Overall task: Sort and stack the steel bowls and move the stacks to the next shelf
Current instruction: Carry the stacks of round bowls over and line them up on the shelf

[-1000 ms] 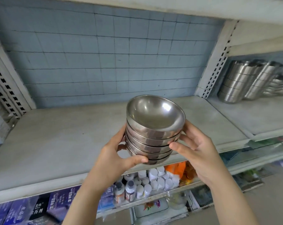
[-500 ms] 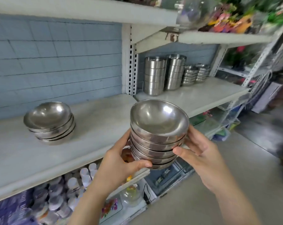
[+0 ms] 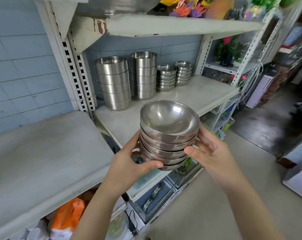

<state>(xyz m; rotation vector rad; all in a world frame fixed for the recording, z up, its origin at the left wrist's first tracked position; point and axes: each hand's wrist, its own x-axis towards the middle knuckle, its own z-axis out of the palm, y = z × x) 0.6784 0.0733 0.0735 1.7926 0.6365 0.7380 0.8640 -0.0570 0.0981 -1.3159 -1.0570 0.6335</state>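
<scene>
I hold a stack of several shallow steel bowls (image 3: 169,134) in mid-air, tilted slightly toward me, in front of the right-hand shelf (image 3: 205,96). My left hand (image 3: 127,168) grips the stack's lower left side with the thumb under the bottom bowl. My right hand (image 3: 211,153) presses against its right side. On that shelf stand two tall stacks of straight-walled steel bowls (image 3: 114,84) (image 3: 145,75) and two shorter stacks of small rounded bowls (image 3: 166,77) (image 3: 183,72).
The left shelf (image 3: 42,149) lies bare in view, split from the right shelf by a perforated white upright (image 3: 77,66). An upper shelf (image 3: 164,26) carries artificial flowers. Packaged goods fill the shelves below. An aisle floor (image 3: 250,132) runs to the right.
My view has swung right with the held stack: the short bowl stack on the left shelf has left the frame, and the right shelf with its standing stacks is now directly ahead.
</scene>
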